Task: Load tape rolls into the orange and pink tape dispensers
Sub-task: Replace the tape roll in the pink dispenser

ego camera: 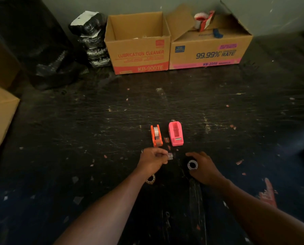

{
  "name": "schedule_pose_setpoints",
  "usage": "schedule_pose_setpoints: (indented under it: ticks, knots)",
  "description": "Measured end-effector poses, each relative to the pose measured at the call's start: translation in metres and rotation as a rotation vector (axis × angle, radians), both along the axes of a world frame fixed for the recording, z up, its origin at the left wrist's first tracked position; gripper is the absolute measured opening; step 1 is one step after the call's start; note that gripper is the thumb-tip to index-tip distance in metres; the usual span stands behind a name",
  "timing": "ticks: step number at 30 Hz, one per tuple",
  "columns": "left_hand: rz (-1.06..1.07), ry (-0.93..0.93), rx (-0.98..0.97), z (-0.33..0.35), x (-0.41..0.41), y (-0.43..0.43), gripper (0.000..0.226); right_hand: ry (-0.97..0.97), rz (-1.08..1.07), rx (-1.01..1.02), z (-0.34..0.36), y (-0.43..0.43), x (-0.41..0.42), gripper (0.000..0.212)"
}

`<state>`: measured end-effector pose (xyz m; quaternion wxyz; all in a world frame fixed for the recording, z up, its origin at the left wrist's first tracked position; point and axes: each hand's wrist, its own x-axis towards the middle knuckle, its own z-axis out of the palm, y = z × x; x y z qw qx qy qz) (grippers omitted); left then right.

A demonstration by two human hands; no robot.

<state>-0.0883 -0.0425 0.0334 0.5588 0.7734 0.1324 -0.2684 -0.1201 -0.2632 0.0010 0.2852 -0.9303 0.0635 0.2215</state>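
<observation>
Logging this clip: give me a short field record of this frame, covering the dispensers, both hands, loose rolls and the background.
orange dispenser: tape roll already seated
pink dispenser: slot empty
left hand: pinching a small clear piece
right hand: on a clear tape roll lying flat
other roll: on the tabletop, partly hidden under the left wrist
surface: dark scratched tabletop
background: two open cardboard boxes against the wall

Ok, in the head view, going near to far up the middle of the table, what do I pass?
Left hand pinching a small clear piece and right hand at a tape roll → orange dispenser, tape already in it, beside the empty pink dispenser → two cardboard boxes at the wall.
</observation>
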Motion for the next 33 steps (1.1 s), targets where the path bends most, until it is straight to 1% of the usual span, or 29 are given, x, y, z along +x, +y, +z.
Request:
schedule_pose_setpoints:
  ticks: [3,6,9,14,19,25,27,29,33]
  knots:
    - [-0.015,-0.015,0.015,0.001,0.006,0.003,0.015,0.041,0.074,-0.057,0.001,-0.005,0.001,0.07]
    - [-0.045,-0.021,0.025,0.001,0.014,0.002,0.016,0.043,0.073,-0.083,0.002,-0.005,0.003,0.066]
    - [-0.065,-0.022,0.024,0.001,0.023,0.0,0.014,0.01,0.08,-0.091,0.003,-0.003,0.005,0.055]
    - [-0.081,-0.039,0.031,-0.002,0.034,-0.003,0.013,-0.049,0.132,-0.048,0.012,0.002,0.009,0.035]
    - [-0.072,-0.046,0.018,-0.001,0.04,0.0,0.014,-0.033,0.074,0.082,0.027,0.009,0.029,0.028]
    - [-0.034,-0.058,-0.015,0.007,0.04,0.005,0.014,-0.002,-0.1,0.315,0.037,0.021,0.045,0.047]
    - [-0.03,-0.066,-0.026,0.012,0.041,0.006,0.017,0.003,-0.156,0.391,0.043,0.025,0.048,0.042]
    - [-0.032,-0.07,-0.036,0.017,0.041,0.007,0.017,0.03,-0.145,0.458,0.048,0.027,0.049,0.034]
    - [-0.041,-0.076,-0.064,0.025,0.041,0.008,0.015,0.057,-0.155,0.563,0.053,0.029,0.05,0.028]
